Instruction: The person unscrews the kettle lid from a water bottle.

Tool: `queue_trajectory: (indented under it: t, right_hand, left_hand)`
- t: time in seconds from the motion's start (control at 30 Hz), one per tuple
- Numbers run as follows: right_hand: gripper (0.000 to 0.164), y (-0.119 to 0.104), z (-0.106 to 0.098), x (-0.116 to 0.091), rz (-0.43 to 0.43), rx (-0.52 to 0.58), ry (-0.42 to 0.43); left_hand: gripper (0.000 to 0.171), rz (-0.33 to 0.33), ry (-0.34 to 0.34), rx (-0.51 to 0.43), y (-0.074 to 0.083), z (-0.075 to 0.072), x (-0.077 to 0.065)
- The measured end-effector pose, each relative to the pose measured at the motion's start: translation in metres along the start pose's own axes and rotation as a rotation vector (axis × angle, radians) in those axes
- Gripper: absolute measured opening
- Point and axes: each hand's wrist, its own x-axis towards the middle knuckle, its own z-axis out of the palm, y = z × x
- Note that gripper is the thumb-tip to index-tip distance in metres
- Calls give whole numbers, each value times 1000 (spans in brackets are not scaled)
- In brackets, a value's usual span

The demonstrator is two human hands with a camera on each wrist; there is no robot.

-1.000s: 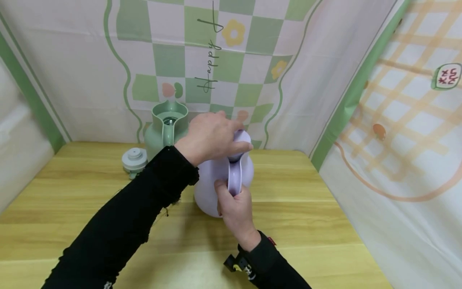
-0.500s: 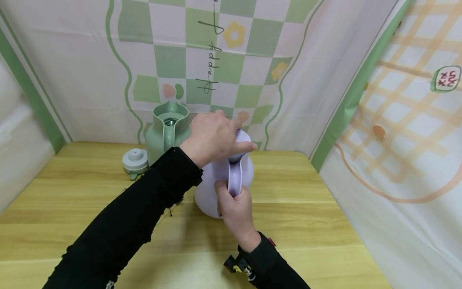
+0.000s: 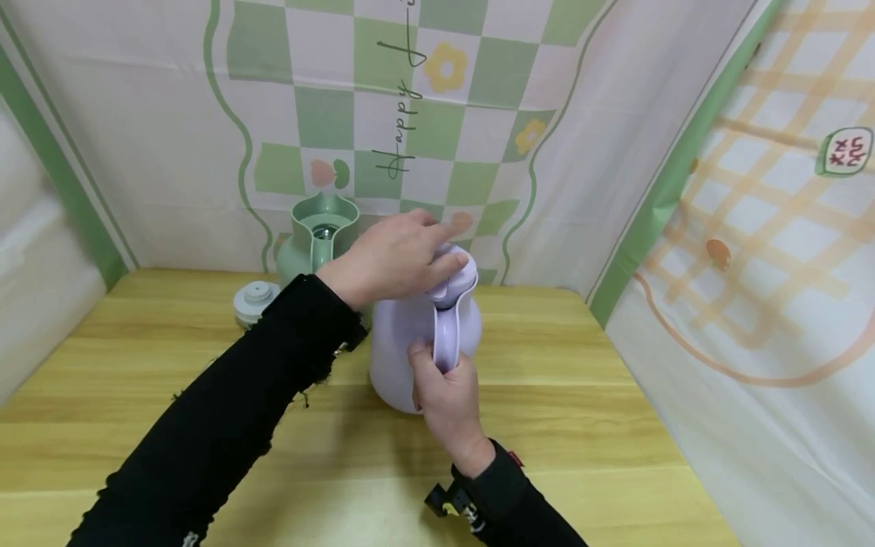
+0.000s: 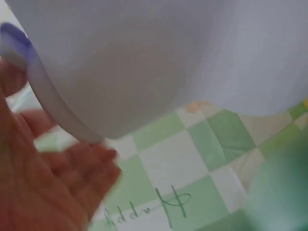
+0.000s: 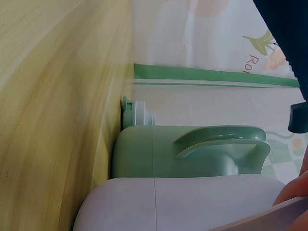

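A lavender thermos jug (image 3: 396,357) stands upright on the wooden table, its matching lid (image 3: 465,279) seated in the mouth. My right hand (image 3: 447,403) grips the jug's handle (image 3: 447,330), thumb along its left side. Over the lid reaches my left hand (image 3: 386,258), with the thumb lying across the lid's top and the other fingers stretched toward the far side. In the left wrist view, the left hand's fingers (image 4: 86,173) look loosely extended and blurred, right beside the pale rim of the jug (image 4: 125,62).
Behind and left stands a green thermos jug (image 3: 294,254) with its mouth uncovered. Its grey-white and green stopper (image 3: 254,301) sits on the table (image 3: 581,425) beside it. A patterned cloth (image 3: 328,114) hangs behind the table, with more cloth at both sides.
My left hand has turned and drawn back leftward, its thumb moving from beyond the lid's right edge onto its top. More of the lid shows. The right hand keeps its grip.
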Motion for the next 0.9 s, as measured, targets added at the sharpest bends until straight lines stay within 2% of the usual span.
queue_trajectory:
  t: [0.07, 0.13, 0.23, 0.33, 0.43, 0.57, 0.9]
  right_hand:
    - [45, 0, 0, 0, 9, 0, 6]
    - [45, 0, 1, 0, 18, -1, 13]
    - [44, 0, 2, 0, 23, 4, 24]
    - [44, 0, 2, 0, 26, 9, 30]
    - [44, 0, 2, 1, 23, 10, 27]
    - [45, 0, 2, 1, 22, 16, 22]
    - [44, 1, 1, 1, 22, 29, 13]
  left_hand:
    - [56, 85, -29, -85, -6, 0, 0]
    - [55, 142, -72, -146, -10, -1, 0]
    - [55, 174, -133, -187, -14, -1, 0]
    - [52, 176, -154, -175, -14, 0, 1]
    - [50, 179, -128, -138, -13, 2, 1]
    - [49, 178, -56, -78, -10, 4, 2]
    - [48, 54, 118, 20, 1, 16, -1]
